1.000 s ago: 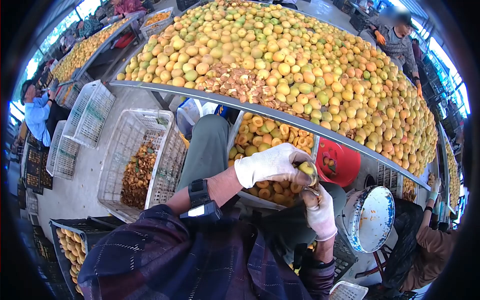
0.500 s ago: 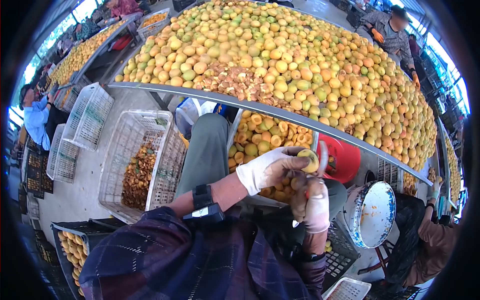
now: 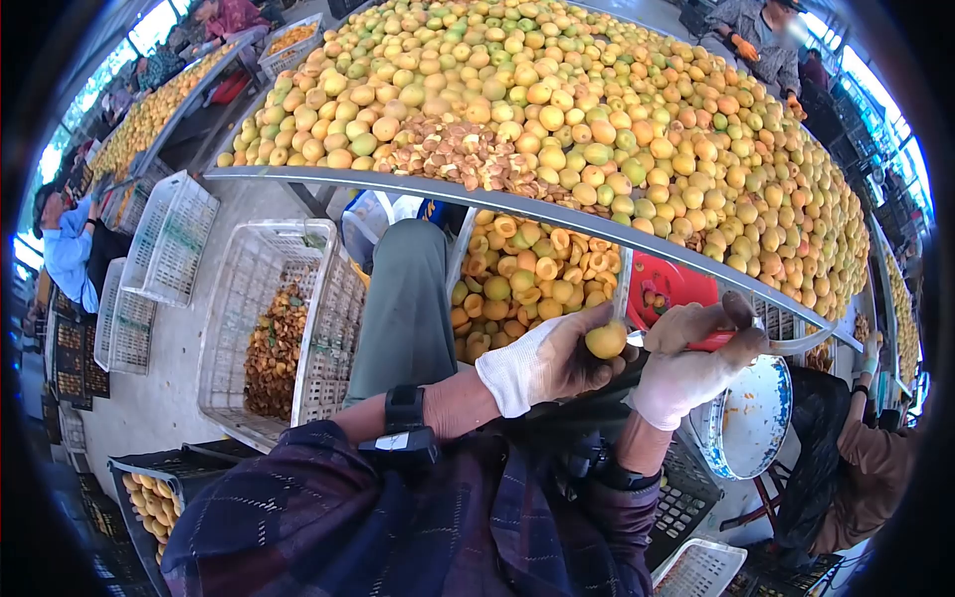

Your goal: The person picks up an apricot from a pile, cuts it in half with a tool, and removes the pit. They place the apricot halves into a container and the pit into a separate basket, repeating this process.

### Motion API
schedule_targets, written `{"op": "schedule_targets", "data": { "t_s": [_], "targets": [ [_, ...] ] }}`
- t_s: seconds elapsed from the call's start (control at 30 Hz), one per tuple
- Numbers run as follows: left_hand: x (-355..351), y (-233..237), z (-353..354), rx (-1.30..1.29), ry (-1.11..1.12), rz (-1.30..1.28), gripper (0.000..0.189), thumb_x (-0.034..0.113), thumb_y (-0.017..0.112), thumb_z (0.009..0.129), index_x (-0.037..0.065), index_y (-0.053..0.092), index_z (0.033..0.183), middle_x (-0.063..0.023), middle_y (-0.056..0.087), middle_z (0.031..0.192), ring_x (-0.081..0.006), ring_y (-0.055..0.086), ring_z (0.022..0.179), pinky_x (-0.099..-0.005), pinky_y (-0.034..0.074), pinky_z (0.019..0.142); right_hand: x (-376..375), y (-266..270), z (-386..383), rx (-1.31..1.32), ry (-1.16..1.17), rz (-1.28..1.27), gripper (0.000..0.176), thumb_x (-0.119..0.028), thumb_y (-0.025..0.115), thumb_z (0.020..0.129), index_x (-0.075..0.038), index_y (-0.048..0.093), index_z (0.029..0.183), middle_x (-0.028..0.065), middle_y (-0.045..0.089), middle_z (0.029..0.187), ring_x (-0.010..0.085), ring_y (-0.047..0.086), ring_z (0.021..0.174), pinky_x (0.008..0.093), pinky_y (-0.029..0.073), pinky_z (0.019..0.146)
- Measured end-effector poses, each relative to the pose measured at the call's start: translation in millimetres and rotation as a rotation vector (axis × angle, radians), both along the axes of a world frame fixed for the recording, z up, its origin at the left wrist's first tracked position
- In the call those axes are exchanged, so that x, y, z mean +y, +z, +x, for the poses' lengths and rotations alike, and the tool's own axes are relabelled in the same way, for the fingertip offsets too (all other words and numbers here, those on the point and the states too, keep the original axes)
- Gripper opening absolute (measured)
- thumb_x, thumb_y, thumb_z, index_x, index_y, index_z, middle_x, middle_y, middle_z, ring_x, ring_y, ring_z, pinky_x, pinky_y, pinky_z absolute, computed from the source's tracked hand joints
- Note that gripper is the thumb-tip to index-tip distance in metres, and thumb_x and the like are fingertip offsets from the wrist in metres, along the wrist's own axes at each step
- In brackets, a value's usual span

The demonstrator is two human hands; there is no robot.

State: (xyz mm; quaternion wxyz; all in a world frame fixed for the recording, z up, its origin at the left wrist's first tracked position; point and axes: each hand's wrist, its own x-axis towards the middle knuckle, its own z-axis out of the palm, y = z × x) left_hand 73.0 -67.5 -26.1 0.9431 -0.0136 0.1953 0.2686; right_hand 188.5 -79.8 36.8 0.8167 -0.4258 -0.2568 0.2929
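A soiled white glove covers my left hand (image 3: 557,358), whose fingers are closed around a yellow apricot (image 3: 606,339). To its right, my gloved right hand (image 3: 696,360) grips the red handle (image 3: 709,341) of a tool with a curved, pale metal end (image 3: 804,341) pointing right. The tool's end is apart from the apricot. Just beyond my left hand, a crate of whole and halved apricots (image 3: 522,284) sits below the table edge.
Apricots (image 3: 597,119) and a patch of pits (image 3: 458,154) cover the metal-edged table (image 3: 418,191). Around me are a red bucket (image 3: 686,279), a white-blue bucket (image 3: 751,408) and a pale crate of brown scraps (image 3: 343,333). A co-worker (image 3: 761,45) is across the table.
My right hand has moved right and up, away from my left, with the tool now showing clearly. My left hand has shifted slightly down, still holding the apricot. The view has shifted slightly.
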Motion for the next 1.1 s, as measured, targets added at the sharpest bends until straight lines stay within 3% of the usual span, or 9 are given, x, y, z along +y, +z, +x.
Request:
{"op": "schedule_targets", "data": {
  "t_s": [0.37,0.57,0.63,0.7,0.8,0.9,0.97,1.03,1.1],
  "targets": [
    [-8,4,6,-0.057,0.133,-0.241,0.037,0.038,0.046,0.098,0.003,0.045,0.11,-0.0115,0.055,0.091,-0.0203,0.058,0.071,-0.0241,0.052,0.056,5,-17,-3,0.009,0.225,0.075,0.057,-0.06,0.029,0.096,-0.008,0.051,0.097,-0.0004,0.038,0.047,0.0124,0.033,0.032,0.0264,0.029,0.034],
    [-19,-2,9,-0.065,0.252,-0.018,0.038,0.039,0.046,0.098,0.003,0.045,0.11,-0.0107,0.055,0.091,-0.0213,0.058,0.074,-0.0285,0.052,0.063,15,-23,4,0.234,0.428,0.164,0.051,-0.056,0.027,0.098,-0.012,0.053,0.092,-0.0041,0.031,0.048,0.0109,0.026,0.031,0.0258,0.024,0.031],
    [-21,10,7,0.385,0.297,0.662,0.037,0.042,0.043,0.099,0.006,0.048,0.107,-0.005,0.052,0.091,-0.014,0.053,0.076,-0.0238,0.046,0.065,18,-27,9,0.3,0.55,0.288,0.05,-0.056,0.029,0.098,-0.013,0.054,0.09,-0.005,0.028,0.048,0.0104,0.024,0.032,0.0252,0.022,0.03],
    [-16,17,-11,0.165,0.243,0.564,0.034,0.041,0.045,0.098,0.009,0.049,0.111,-0.0035,0.054,0.093,-0.0134,0.055,0.076,-0.0259,0.047,0.065,19,-28,8,0.447,0.38,0.083,0.05,-0.056,0.031,0.097,-0.013,0.056,0.087,-0.0053,0.023,0.049,0.0099,0.02,0.032,0.0246,0.019,0.03],
    [1,11,-25,0.235,-0.142,0.502,0.032,0.034,0.053,0.095,0.008,0.052,0.114,-0.0039,0.058,0.1,-0.0142,0.057,0.076,-0.0305,0.049,0.067,18,-33,15,0.492,0.56,0.097,0.049,-0.052,0.035,0.098,-0.009,0.055,0.087,-0.0045,0.026,0.052,0.0094,0.02,0.036,0.0257,0.019,0.033],
    [6,-24,-18,0.285,-0.063,0.635,0.029,0.03,0.052,0.094,0.008,0.054,0.113,-0.0042,0.059,0.1,-0.0152,0.058,0.075,-0.0302,0.05,0.067,21,-33,7,0.393,0.633,0.031,0.039,-0.046,0.045,0.097,-0.01,0.054,0.084,-0.0054,0.026,0.049,0.0087,0.023,0.033,0.0253,0.018,0.031],
    [12,-39,-14,0.267,0.029,0.548,0.033,0.022,0.064,0.085,0.005,0.055,0.112,-0.0087,0.062,0.101,-0.0229,0.062,0.08,-0.0328,0.051,0.07,21,-28,-5,0.23,0.459,-0.214,0.031,-0.036,0.051,0.096,-0.009,0.053,0.082,-0.0055,0.029,0.048,0.0079,0.026,0.032,0.0254,0.019,0.032],
    [18,-48,-15,0.996,0.307,1.784,0.049,0.013,0.078,0.064,0.003,0.054,0.106,-0.0174,0.063,0.098,-0.0374,0.061,0.089,-0.0391,0.052,0.076,19,-31,-18,0.134,0.365,-0.187,0.024,-0.028,0.055,0.094,-0.007,0.053,0.082,-0.005,0.033,0.048,0.0072,0.029,0.033,0.0257,0.02,0.032],
    [19,-50,-16,1.035,0.302,1.728,0.051,0.013,0.079,0.059,0.002,0.056,0.103,-0.0193,0.063,0.094,-0.0411,0.059,0.092,-0.0422,0.05,0.078,18,-25,-30,0.145,0.26,-0.223,0.02,-0.021,0.056,0.091,-0.003,0.055,0.084,-0.003,0.038,0.052,0.0073,0.038,0.041,0.0251,0.03,0.039]
  ]
}}
